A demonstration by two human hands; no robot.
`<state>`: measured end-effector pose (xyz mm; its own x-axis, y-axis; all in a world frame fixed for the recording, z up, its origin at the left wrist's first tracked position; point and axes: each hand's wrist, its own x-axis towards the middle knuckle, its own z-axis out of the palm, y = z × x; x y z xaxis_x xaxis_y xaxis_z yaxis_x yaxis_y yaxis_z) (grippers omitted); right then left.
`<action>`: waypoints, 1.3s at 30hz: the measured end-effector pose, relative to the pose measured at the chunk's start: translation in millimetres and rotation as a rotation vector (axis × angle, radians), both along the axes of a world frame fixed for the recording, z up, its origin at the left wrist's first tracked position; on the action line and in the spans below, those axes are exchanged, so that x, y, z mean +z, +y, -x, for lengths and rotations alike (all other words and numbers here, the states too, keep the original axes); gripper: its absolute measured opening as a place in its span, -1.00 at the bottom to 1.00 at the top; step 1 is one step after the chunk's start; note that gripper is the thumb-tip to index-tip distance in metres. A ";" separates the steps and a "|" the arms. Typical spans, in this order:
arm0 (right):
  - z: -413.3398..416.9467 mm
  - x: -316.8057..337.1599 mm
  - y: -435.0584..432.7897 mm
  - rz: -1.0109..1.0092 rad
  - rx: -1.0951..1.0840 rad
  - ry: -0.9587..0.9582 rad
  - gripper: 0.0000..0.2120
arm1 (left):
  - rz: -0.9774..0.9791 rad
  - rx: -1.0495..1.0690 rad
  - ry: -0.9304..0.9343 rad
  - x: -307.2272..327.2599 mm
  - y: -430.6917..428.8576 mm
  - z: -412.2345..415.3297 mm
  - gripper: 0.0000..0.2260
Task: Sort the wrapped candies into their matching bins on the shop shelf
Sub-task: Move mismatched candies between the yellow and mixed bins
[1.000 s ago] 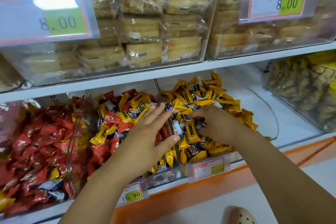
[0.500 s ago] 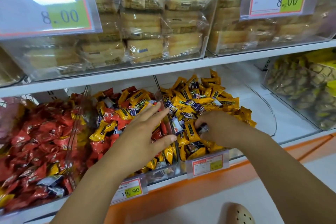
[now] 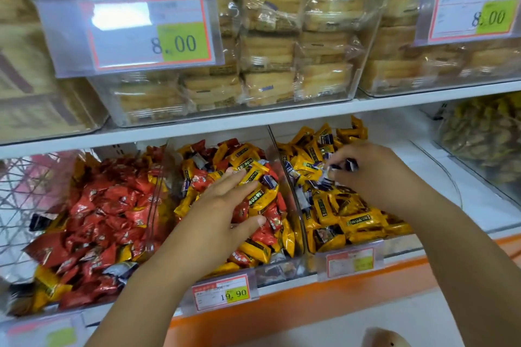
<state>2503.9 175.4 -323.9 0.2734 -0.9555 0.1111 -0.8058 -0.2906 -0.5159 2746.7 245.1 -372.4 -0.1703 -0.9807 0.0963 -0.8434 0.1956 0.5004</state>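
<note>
Left hand [image 3: 225, 214], right hand [image 3: 369, 175] bare, forearms bare; beige perforated clog toe [image 3: 384, 338] at bottom edge.

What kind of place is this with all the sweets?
Most likely a shop, in its snack or sweets aisle. Orange-bordered paper price tags are fixed to clear plastic bins heaped with yellow and red wrapped candies, and clear-wrapped pale cake packs fill the white shelf above.
</note>
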 end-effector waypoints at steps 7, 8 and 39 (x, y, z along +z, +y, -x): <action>-74.4 -15.4 -3.3 -0.076 0.167 -0.450 -0.61 | 0.147 0.233 -0.013 3.6 4.7 -22.1 -0.48; -71.1 -16.5 -8.7 -0.077 0.136 -0.461 -0.62 | 0.151 0.246 -0.010 3.8 4.5 -21.3 -0.48; -30.0 -62.2 -22.2 -0.235 0.224 0.124 -0.67 | 0.024 -0.063 -0.037 -7.8 -16.7 32.3 -0.39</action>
